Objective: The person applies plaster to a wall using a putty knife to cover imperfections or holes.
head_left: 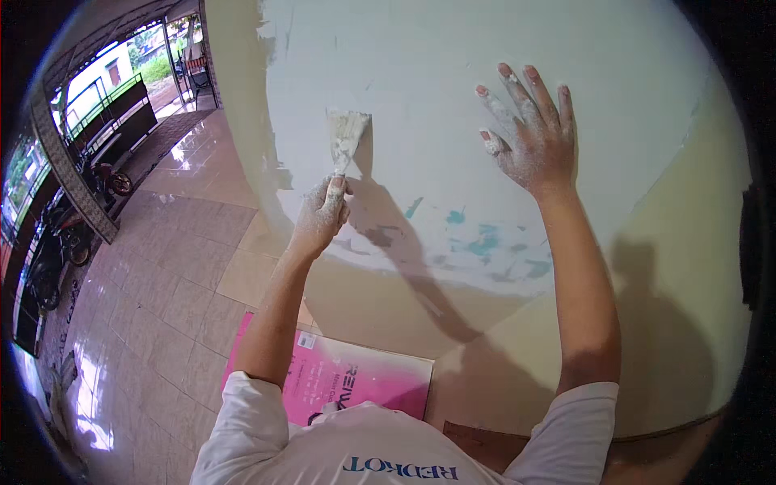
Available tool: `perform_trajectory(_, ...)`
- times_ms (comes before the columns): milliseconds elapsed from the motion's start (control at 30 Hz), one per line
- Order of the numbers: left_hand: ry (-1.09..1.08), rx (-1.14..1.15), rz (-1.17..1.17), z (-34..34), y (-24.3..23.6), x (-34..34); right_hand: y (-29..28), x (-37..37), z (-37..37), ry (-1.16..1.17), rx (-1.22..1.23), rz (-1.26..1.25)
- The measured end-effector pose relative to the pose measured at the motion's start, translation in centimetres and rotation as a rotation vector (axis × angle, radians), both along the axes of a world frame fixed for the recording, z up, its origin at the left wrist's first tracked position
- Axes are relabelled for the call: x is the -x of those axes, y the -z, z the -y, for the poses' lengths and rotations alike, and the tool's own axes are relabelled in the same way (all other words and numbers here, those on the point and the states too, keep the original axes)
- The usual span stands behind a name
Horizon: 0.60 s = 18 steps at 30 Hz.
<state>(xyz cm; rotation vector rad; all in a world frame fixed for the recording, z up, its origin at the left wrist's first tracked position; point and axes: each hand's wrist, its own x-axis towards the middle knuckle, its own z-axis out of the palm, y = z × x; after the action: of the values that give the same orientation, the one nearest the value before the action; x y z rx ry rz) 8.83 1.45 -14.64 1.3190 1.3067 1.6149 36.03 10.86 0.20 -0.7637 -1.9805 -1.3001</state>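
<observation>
My left hand (pixel 325 208) is closed round the handle of a putty knife (pixel 348 137). Its wide blade points up, coated with white filler, and it casts a shadow just to its right; whether it touches the wall I cannot tell. To the right, my right hand (pixel 535 145) is raised with its fingers spread, at or close to the white-coated wall (pixel 420 73). White filler clings to its thumb and fingertips. Below and between my hands, teal patches (pixel 478 239) show through the white coat.
A pink and white cardboard sheet (pixel 364 373) lies at the wall's foot. Tiled floor (pixel 162 299) stretches away on the left. Motorcycles (pixel 61 250) stand beyond a pillar (pixel 77 174) at the far left. Beige wall (pixel 679 234) borders the white area.
</observation>
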Motion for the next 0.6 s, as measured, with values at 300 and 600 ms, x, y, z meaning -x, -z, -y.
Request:
perform_trajectory(300,-0.067,0.162,0.222,3.5,22.6,-5.2,-0.1,0.2,-0.2,-0.069,0.003,-0.006)
perform_trajectory(600,-0.221,0.043,0.422,7.2,24.8,-4.6,0.0,0.2,0.0,-0.049,-0.045,0.006)
